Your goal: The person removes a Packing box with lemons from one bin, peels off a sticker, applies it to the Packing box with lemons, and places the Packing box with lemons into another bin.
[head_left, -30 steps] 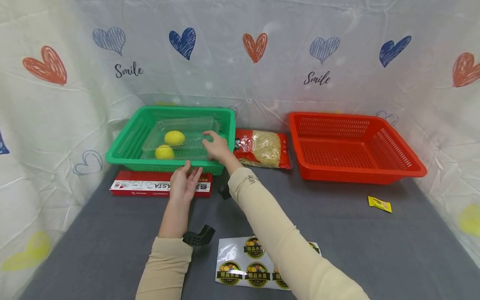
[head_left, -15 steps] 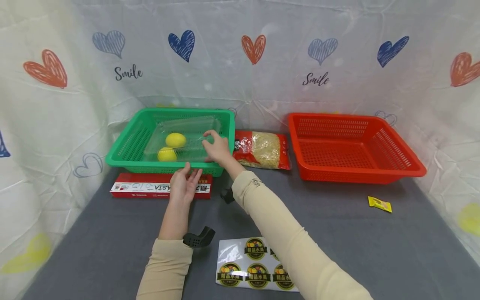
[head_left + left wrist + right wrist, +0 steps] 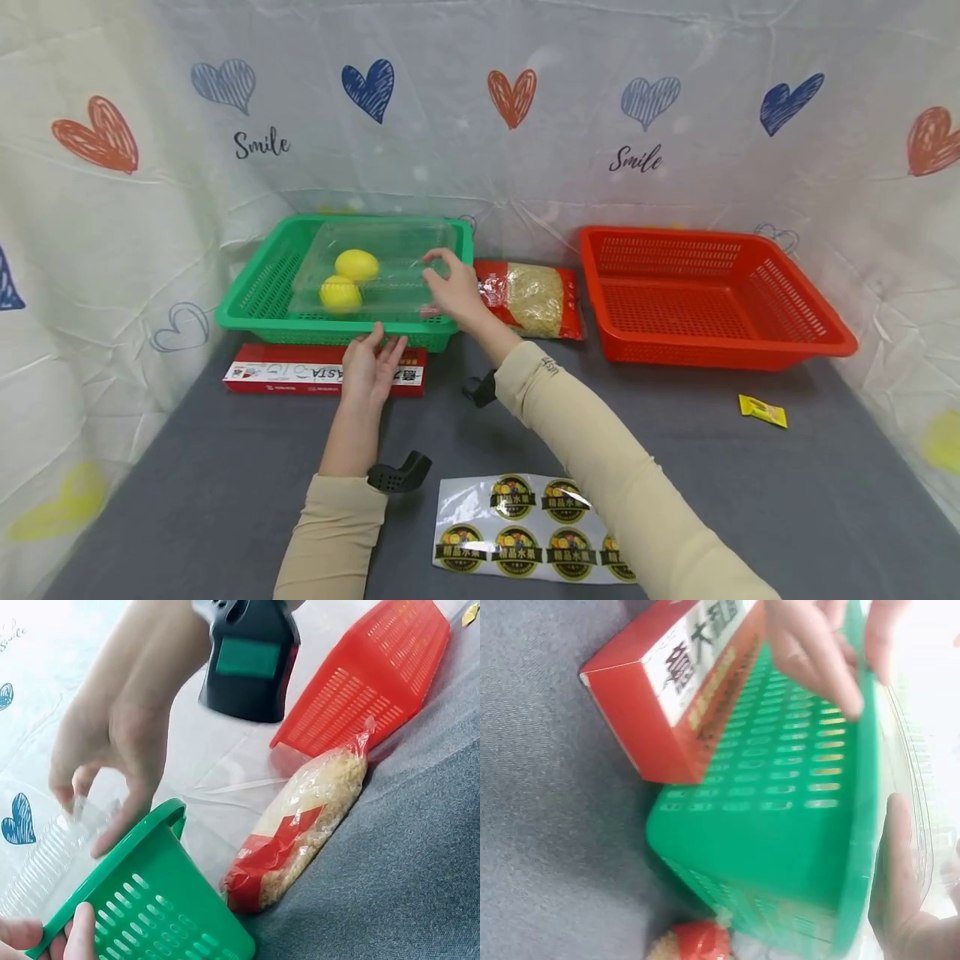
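My right hand (image 3: 456, 289) holds the right end of a clear plastic box (image 3: 405, 242) above the floor of the green basket (image 3: 251, 308). Two lemons (image 3: 357, 265) show yellow within the box. At the basket's front rim is my left hand (image 3: 369, 362); its thumb and fingers (image 3: 81, 934) pinch the rim from both sides. In the left wrist view the right hand (image 3: 124, 742) curls over the box's ribbed edge. The right wrist view has the left hand (image 3: 817, 652) across the rim and the right hand (image 3: 904, 892) beside the box.
A red pasta box (image 3: 285, 375) lies before the green basket. Beside it is a red bag of noodles (image 3: 532, 298), then a red basket (image 3: 720, 350). A yellow packet (image 3: 762, 411) lies at right; a sticker sheet (image 3: 480, 508) lies in front, partly under the right arm.
My right hand has risen and shifted right with the clear box. The box and its lemons have come up out of the basket somewhat. My left hand stays at the rim.
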Motion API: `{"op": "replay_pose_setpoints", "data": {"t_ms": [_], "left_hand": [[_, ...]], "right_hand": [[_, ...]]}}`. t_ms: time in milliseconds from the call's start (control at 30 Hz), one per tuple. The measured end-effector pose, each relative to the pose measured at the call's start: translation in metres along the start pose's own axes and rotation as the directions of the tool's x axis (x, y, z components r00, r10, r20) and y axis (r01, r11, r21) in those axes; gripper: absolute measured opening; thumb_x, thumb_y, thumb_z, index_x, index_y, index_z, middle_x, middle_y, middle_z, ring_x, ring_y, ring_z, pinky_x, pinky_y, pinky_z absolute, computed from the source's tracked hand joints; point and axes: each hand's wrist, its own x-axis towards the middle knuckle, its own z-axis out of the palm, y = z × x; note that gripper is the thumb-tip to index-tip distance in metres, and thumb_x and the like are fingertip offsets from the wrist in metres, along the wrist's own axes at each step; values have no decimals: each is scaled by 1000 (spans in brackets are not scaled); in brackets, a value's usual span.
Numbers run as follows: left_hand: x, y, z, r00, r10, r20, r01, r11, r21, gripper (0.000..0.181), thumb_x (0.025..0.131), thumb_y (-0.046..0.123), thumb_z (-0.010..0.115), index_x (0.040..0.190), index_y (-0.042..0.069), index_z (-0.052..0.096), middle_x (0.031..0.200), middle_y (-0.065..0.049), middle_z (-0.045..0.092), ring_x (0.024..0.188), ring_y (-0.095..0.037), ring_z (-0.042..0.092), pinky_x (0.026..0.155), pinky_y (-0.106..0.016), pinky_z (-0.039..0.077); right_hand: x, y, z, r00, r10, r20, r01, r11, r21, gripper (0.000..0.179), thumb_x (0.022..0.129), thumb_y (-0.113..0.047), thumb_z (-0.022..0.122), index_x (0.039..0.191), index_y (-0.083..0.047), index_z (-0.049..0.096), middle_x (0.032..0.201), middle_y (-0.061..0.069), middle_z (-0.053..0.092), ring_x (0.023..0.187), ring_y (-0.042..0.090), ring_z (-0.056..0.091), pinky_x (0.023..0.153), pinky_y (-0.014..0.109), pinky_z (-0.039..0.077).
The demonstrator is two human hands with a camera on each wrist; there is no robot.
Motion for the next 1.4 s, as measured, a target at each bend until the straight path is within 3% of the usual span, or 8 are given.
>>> {"op": "replay_pose_setpoints", "data": {"t_ms": [100, 300, 467, 633, 867, 1033, 1300, 1400], "left_hand": [[1, 0, 0, 1000, -1, 2, 1, 1000, -1, 33, 94, 13, 47, 123, 12, 30, 112, -4, 37, 107, -18, 43, 87, -29, 47], [1, -1, -1, 1000, 5, 18, -5, 1000, -1, 21, 94, 12, 46, 111, 12, 34, 110, -4, 37, 103, -17, 44, 88, -28, 47], [0, -1, -2, 1000, 7, 24, -7, 1000, -3, 19, 94, 12, 46, 109, 12, 34, 111, -4, 37, 103, -18, 44, 87, -28, 47], [-1, -1, -3, 1000, 14, 24, -14, 1000, -6, 15, 94, 12, 46, 105, 11, 36, 109, -3, 38, 101, -17, 45, 88, -28, 47], [-2, 0, -3, 1000, 15, 19, -14, 1000, -18, 14, 94, 12, 47, 102, 12, 36, 108, -3, 38, 100, -18, 45, 88, -28, 47], [-1, 0, -3, 1000, 14, 22, -13, 1000, -27, 13, 94, 11, 46, 101, 13, 34, 110, -3, 37, 102, -18, 44, 87, -28, 47], [-3, -1, -1, 1000, 19, 20, -19, 1000, -9, 18, 96, 7, 41, 112, 14, 37, 111, -4, 38, 101, -18, 45, 87, -26, 46], [-3, -2, -1, 999, 34, 25, -34, 999, 7, 17, 97, 7, 39, 112, 13, 38, 109, -5, 38, 99, -18, 45, 87, -26, 47]], "right_hand": [[-4, -5, -7, 999, 29, 38, -32, 995, 90, 31, 94, -15, 43, 124, -9, 48, 56, 7, 40, 59, 41, 61, 57, 42, 54], [-15, -15, -17, 998, 36, 60, -44, 991, 127, 32, 94, -14, 43, 125, -10, 48, 54, 4, 41, 64, 43, 62, 61, 46, 53], [-24, -23, -25, 997, 36, 65, -47, 982, 181, 32, 93, -13, 43, 124, -10, 48, 83, 16, 53, 60, 37, 64, 63, 49, 53], [-32, -30, -35, 997, 38, 71, -52, 979, 200, 31, 92, -13, 43, 122, -12, 49, 105, 21, 52, 58, 32, 64, 64, 49, 53], [-45, -35, -50, 997, 40, 68, -54, 973, 226, 32, 91, -8, 41, 122, -10, 49, 106, 24, 49, 54, 31, 63, 65, 52, 51], [-53, -34, -60, 996, 48, 69, -62, 976, 211, 33, 90, -9, 41, 123, -11, 48, 106, 21, 47, 55, 30, 62, 61, 48, 53], [-68, -36, -75, 998, 38, 52, -48, 979, 199, 34, 88, -5, 41, 121, -9, 49, 101, 21, 45, 52, 26, 58, 56, 44, 54], [-73, -36, -81, 1000, 8, 22, -11, 993, 116, 32, 88, -6, 42, 118, -11, 51, 95, 18, 47, 48, 18, 51, 50, 30, 51]]}}
